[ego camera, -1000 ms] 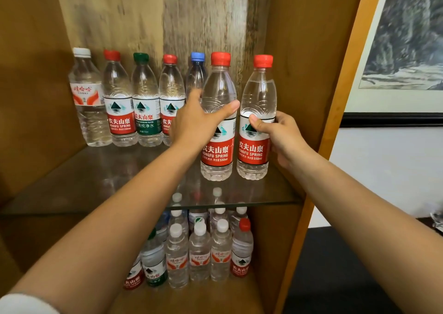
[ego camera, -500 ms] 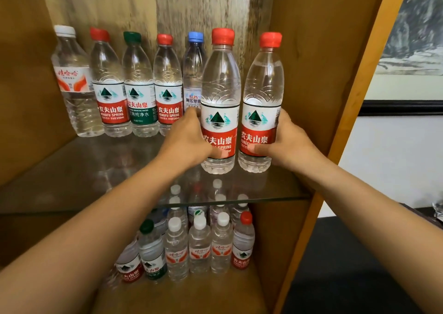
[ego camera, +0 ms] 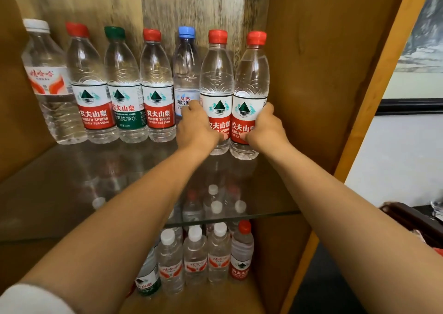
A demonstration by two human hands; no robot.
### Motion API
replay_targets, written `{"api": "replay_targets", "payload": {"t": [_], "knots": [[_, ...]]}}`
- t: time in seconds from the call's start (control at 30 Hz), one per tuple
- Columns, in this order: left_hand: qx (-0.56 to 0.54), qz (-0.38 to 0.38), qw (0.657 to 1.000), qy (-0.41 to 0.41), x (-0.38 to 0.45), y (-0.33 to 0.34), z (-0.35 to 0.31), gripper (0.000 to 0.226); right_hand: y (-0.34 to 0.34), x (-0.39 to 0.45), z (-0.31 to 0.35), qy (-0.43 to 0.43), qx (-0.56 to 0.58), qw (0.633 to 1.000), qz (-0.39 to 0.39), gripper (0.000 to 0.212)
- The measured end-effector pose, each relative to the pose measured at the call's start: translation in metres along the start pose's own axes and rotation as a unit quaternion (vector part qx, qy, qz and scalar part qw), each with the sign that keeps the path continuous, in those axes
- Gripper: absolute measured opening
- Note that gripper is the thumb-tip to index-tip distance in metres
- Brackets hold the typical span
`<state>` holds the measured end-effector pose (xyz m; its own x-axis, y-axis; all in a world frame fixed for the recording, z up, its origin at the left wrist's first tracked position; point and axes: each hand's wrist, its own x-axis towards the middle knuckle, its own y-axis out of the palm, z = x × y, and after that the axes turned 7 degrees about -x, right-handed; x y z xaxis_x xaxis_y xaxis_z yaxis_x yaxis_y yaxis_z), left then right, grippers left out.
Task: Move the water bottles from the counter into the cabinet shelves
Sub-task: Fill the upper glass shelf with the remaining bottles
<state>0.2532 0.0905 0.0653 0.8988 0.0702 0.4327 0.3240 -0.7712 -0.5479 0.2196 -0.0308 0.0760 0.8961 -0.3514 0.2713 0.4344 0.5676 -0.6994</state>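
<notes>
Two red-capped water bottles stand at the right end of a row at the back of the glass shelf (ego camera: 72,193). My left hand (ego camera: 195,128) grips the left red-capped bottle (ego camera: 217,78) low on its label. My right hand (ego camera: 265,126) grips the right red-capped bottle (ego camera: 251,78) the same way. Both bottles are upright and side by side, next to a blue-capped bottle (ego camera: 185,74). Further left in the row stand a red-capped bottle (ego camera: 157,86), a green-capped bottle (ego camera: 122,86), another red-capped one (ego camera: 88,81) and a white-capped bottle (ego camera: 48,81).
Several smaller bottles (ego camera: 195,258) fill the lower shelf under the glass. The cabinet's wooden right wall (ego camera: 311,74) is close to my right hand. A framed picture (ego camera: 419,50) hangs on the wall to the right, above a dark counter (ego camera: 407,220).
Both hands pushed their bottles further back on the glass shelf, into line with the row. The grips slid lower on the labels.
</notes>
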Motion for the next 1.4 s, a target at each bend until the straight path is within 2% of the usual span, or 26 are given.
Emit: {"api": "replay_targets", "payload": {"t": [0.23, 0.4, 0.57, 0.87, 0.93, 1.0, 1.07, 1.17, 1.4], "knots": [[0.003, -0.051, 0.999, 0.017, 0.014, 0.02, 0.002, 0.081, 0.011, 0.024, 0.003, 0.027, 0.003, 1.0, -0.002, 0.069], [0.016, -0.068, 0.997, 0.015, 0.02, 0.028, 0.001, 0.076, 0.016, 0.035, 0.001, 0.023, -0.022, 0.999, -0.017, 0.062], [0.039, -0.085, 0.996, -0.002, 0.023, 0.037, -0.001, 0.074, 0.022, 0.043, -0.001, 0.016, 0.002, 0.999, -0.031, 0.055], [0.113, -0.097, 0.989, 0.012, 0.034, 0.05, -0.005, 0.064, 0.031, 0.056, -0.007, 0.021, 0.073, 0.997, 0.0, 0.067], [0.156, -0.099, 0.982, 0.035, 0.039, 0.05, -0.006, 0.081, 0.034, 0.054, -0.009, 0.016, 0.062, 0.998, 0.002, 0.076], [0.209, -0.079, 0.973, 0.061, 0.042, 0.048, -0.005, 0.109, 0.037, 0.054, -0.01, 0.009, 0.018, 1.0, -0.013, 0.082], [0.246, -0.065, 0.964, 0.07, 0.045, 0.044, -0.003, 0.124, 0.039, 0.056, -0.008, 0.01, -0.036, 0.999, -0.028, 0.085], [0.253, -0.052, 0.964, 0.065, 0.048, 0.043, 0.0, 0.128, 0.039, 0.066, -0.005, 0.025, -0.062, 0.998, -0.02, 0.085], [0.226, -0.042, 0.97, 0.071, 0.049, 0.046, 0.0, 0.129, 0.044, 0.077, -0.01, 0.036, -0.013, 0.999, 0.002, 0.09]]}}
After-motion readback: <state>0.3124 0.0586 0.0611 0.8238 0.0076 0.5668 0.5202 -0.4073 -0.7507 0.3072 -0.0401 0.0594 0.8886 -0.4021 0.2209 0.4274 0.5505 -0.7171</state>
